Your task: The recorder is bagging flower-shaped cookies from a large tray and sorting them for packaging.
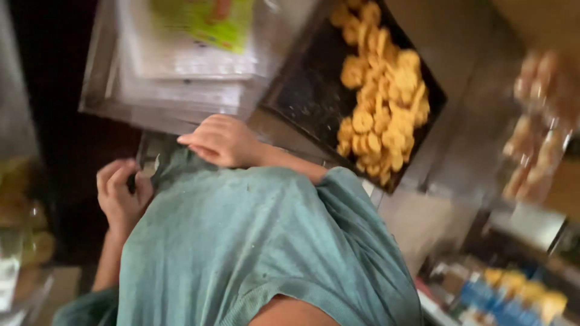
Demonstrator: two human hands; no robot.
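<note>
A teal cloth garment (254,241) fills the lower middle of the view. My right hand (223,140) lies at its upper edge with the fingers curled down over the cloth, and the forearm comes out of a teal sleeve on the right. My left hand (121,193) is at the cloth's left edge, fingers curled and thumb against the hem; blur hides whether it grips anything. Just beyond my right hand is a dark metal tray (302,96) holding several golden, ring-shaped fried snacks (380,102).
A stack of clear plastic packets (181,54) lies on a steel surface at the upper left. Blurred packed snacks (538,121) hang at the right. Blue and yellow packets (513,296) sit at the lower right, and jars (18,205) stand at the left edge.
</note>
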